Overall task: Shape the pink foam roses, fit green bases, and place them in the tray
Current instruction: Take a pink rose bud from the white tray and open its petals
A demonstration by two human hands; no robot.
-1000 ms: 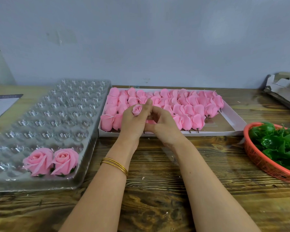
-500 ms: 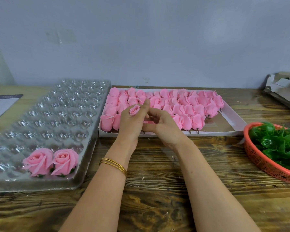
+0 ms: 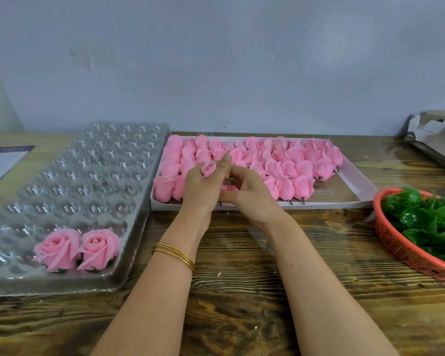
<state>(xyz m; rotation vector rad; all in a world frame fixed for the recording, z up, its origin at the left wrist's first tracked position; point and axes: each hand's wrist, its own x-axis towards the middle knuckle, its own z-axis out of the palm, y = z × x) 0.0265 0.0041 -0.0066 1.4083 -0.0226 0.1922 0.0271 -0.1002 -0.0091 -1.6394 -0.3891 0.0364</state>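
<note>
My left hand (image 3: 203, 191) holds a small pink foam rose bud (image 3: 208, 168) upright between thumb and fingers, over the front of a white box (image 3: 355, 186) packed with several unshaped pink buds (image 3: 280, 160). My right hand (image 3: 249, 194) is curled against the left, its fingertips at the bud's lower petals; what it pinches is hidden. On the left lies a clear plastic tray (image 3: 70, 181) with two finished roses (image 3: 77, 249) on green bases in its front row. An orange basket (image 3: 401, 242) of green bases (image 3: 432, 219) stands at the right.
The wooden table (image 3: 242, 265) carries a paper sheet (image 3: 0, 160) at the far left and a torn cardboard box (image 3: 437, 140) at the back right. A grey wall stands close behind the box and tray.
Both hands stay over the box front with the bud. The left hand has turned the bud slightly, and the right fingers have shifted along its base.
</note>
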